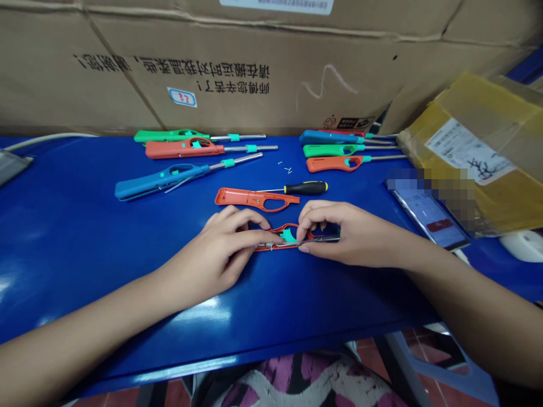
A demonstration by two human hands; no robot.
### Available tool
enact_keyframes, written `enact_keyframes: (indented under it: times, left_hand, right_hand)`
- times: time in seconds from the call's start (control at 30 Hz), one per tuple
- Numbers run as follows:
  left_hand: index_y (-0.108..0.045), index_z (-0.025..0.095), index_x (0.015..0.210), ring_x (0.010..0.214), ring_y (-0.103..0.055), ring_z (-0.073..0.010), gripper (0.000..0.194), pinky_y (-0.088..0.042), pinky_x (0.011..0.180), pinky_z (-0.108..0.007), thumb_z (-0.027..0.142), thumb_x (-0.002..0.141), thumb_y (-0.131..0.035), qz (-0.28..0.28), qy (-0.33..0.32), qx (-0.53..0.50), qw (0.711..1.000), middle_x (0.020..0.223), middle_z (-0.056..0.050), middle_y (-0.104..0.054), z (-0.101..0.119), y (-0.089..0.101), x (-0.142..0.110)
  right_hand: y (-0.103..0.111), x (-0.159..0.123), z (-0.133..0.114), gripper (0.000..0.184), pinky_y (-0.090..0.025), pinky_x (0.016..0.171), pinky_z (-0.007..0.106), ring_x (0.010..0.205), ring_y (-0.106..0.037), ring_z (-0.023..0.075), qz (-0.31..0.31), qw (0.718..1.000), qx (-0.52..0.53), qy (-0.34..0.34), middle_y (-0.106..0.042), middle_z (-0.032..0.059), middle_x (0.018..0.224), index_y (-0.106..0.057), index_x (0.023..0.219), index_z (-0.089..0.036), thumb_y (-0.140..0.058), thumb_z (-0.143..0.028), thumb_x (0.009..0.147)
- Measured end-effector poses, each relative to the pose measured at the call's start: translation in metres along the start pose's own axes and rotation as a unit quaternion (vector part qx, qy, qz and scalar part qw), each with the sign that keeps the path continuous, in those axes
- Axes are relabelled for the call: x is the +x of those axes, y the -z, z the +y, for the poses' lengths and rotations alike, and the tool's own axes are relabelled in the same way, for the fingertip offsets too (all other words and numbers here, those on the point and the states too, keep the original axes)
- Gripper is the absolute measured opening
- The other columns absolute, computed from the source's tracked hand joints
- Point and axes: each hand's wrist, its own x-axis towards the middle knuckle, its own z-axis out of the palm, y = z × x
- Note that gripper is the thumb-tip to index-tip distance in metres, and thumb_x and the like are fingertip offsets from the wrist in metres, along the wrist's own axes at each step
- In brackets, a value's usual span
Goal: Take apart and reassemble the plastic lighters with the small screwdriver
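An opened orange gas lighter (278,246) with a long metal barrel lies on the blue table, its insides and green trigger showing. My left hand (231,240) is closed round its handle end, index finger pressing near the trigger. With thumb and fingers pinched, my right hand (335,229) grips it by the trigger guard, where the barrel begins. Fingers hide parts of the lighter. Just beyond it rests the loose orange half shell (241,197). A screwdriver (306,187) with a black and yellow handle lies behind that shell, and several tiny screws (288,170) are scattered farther back.
Whole lighters lie at the back left, among them a blue lighter (161,180); others lie back right, including an orange lighter (333,164). A phone (428,213) and a yellow-taped box (509,152) sit right. A large cardboard box (237,107) stands along the back.
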Motion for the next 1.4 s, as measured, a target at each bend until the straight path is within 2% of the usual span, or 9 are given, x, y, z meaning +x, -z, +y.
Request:
enact_keyframes:
  times: [0.13,0.3,0.4,0.5,0.77,0.9,1.23,1.4]
  left_hand:
    - [-0.068,0.032,0.124,0.115,-0.052,-0.0229,0.041,-0.042,0.099,-0.044,0.011,0.102,-0.042,0.007,-0.009,0.001,1.0,0.124,-0.005,-0.06,-0.002,-0.002,0.001]
    - [-0.067,0.034,0.129,0.112,-0.053,-0.0232,0.045,-0.044,0.097,-0.044,0.01,0.101,-0.041,0.001,-0.029,0.028,0.999,0.125,-0.006,-0.059,-0.003,-0.001,0.001]
    - [-0.065,0.035,0.132,0.113,-0.054,-0.0242,0.047,-0.046,0.096,-0.044,0.01,0.101,-0.04,-0.01,-0.041,0.055,0.998,0.127,-0.007,-0.058,-0.003,0.002,0.001]
    - [-0.066,0.034,0.132,0.113,-0.055,-0.0264,0.045,-0.049,0.093,-0.045,0.013,0.102,-0.041,-0.017,-0.062,0.102,0.993,0.128,-0.009,-0.059,-0.003,0.004,0.001]
    - [-0.063,0.026,0.137,0.102,-0.06,-0.031,0.045,-0.053,0.079,-0.046,0.013,0.097,-0.046,-0.036,-0.124,0.255,0.958,0.127,-0.013,-0.064,0.005,0.008,0.001]
    - [-0.062,0.026,0.138,0.103,-0.06,-0.029,0.039,-0.053,0.08,-0.043,0.021,0.101,-0.048,-0.027,-0.123,0.252,0.96,0.128,-0.011,-0.064,0.006,0.007,0.001]
    - [-0.064,0.026,0.136,0.101,-0.059,-0.0294,0.042,-0.054,0.078,-0.043,0.016,0.098,-0.049,-0.027,-0.131,0.256,0.957,0.127,-0.011,-0.065,0.003,0.008,0.002]
    - [-0.064,0.023,0.136,0.102,-0.059,-0.0293,0.042,-0.054,0.08,-0.043,0.015,0.098,-0.047,-0.024,-0.127,0.246,0.961,0.127,-0.012,-0.065,0.002,0.01,0.003]
  right_hand:
    - [0.0,0.0,0.0,0.01,-0.051,0.086,0.031,0.094,-0.065,0.0163,-0.003,1.0,0.009,0.01,-0.07,0.0026,0.1,-0.071,0.093,-0.021,-0.067,-0.02,0.084]
    - [0.003,-0.001,0.002,0.008,-0.05,0.082,0.03,0.09,-0.063,0.0159,0.043,0.999,-0.022,0.022,-0.069,0.0023,0.097,-0.072,0.092,-0.021,-0.066,-0.022,0.086]
    - [0.006,-0.002,0.004,0.007,-0.049,0.081,0.029,0.089,-0.062,0.015,0.027,0.998,-0.057,0.004,-0.068,0.0009,0.096,-0.071,0.088,-0.021,-0.066,-0.019,0.084]
    - [0.007,-0.003,0.006,0.009,-0.048,0.082,0.03,0.089,-0.062,0.0149,0.008,0.996,-0.083,-0.016,-0.068,0.0004,0.098,-0.071,0.087,-0.022,-0.065,-0.016,0.083]
    - [0.006,-0.001,0.005,0.008,-0.047,0.079,0.03,0.085,-0.062,0.0153,0.014,0.997,-0.068,-0.032,-0.072,-0.0006,0.092,-0.071,0.085,-0.022,-0.066,-0.018,0.081]
    - [0.008,-0.001,0.005,0.008,-0.047,0.079,0.03,0.085,-0.062,0.0151,0.005,0.998,-0.057,-0.028,-0.072,-0.0004,0.092,-0.071,0.086,-0.022,-0.065,-0.02,0.083]
    - [0.01,-0.002,0.006,0.009,-0.049,0.076,0.028,0.082,-0.06,0.0146,0.04,0.998,-0.033,-0.026,-0.07,0.001,0.091,-0.069,0.091,-0.02,-0.062,-0.024,0.085]
    - [0.016,-0.003,0.012,0.011,-0.049,0.072,0.03,0.078,-0.06,0.0163,0.045,0.996,-0.07,-0.042,-0.071,0.0021,0.087,-0.069,0.088,-0.021,-0.062,-0.029,0.086]
